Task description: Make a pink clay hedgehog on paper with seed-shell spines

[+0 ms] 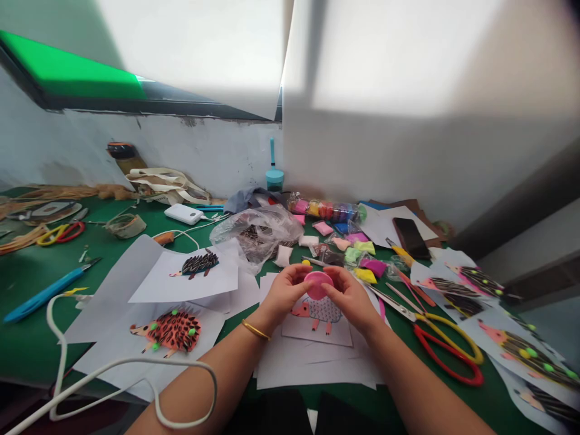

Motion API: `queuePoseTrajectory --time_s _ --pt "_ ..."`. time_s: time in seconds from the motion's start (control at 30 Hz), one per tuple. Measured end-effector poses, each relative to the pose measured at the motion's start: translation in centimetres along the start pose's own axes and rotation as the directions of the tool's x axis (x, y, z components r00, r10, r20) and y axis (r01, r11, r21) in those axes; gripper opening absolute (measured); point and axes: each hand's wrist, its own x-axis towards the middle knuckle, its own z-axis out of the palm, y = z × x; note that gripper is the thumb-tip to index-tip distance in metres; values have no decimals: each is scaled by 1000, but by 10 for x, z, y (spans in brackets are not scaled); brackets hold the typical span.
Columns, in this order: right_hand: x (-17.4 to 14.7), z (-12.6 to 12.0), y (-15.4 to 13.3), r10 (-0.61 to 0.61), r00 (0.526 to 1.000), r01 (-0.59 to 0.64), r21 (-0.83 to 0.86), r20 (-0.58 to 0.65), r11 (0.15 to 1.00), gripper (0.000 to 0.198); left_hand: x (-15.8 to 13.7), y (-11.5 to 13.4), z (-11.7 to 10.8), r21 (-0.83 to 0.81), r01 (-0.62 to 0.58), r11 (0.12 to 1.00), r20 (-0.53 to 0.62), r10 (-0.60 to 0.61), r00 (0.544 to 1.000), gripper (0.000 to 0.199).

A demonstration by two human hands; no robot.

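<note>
A flat pink disc [318, 285], apparently soft clay, is held upright between my two hands over the middle of the table. My left hand [292, 290] pinches its left edge with thumb and fingers. On the other edge, my right hand [348, 296] grips the disc in the same way. Below it lies a sheet with a hedgehog picture [324, 314], its body grey and patterned, its face and feet pink; my hands and the disc cover part of it. Just behind my left fingers shows a small yellow piece [306, 262].
Red-and-yellow scissors [446, 344] lie by my right forearm. Packets of coloured clay [365, 275] and a plastic bag of seeds [258, 235] sit beyond my hands. Finished hedgehog pictures [174, 331] flank both sides. A white cable [158, 362] loops near my left forearm. A phone [410, 237] rests back right.
</note>
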Motion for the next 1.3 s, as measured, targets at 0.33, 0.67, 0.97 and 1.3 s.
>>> queuePoseTrajectory --time_s 0.33,0.67,0.97,1.3 --pt "-5 3 -5 12 1000 -11 -27 23 1000 29 2 -2 0 137 -6 991 -42 12 999 29" --pt "-6 4 -3 -29 999 31 -120 20 992 27 -2 -6 1 416 -173 893 31 176 984 28" --pt "-6 4 -5 -15 1000 16 -113 8 993 30 -4 -2 2 496 -236 835 89 221 971 22" --pt "-5 6 -4 19 999 -15 -82 47 997 29 -4 -5 3 527 -190 829 44 196 980 15"
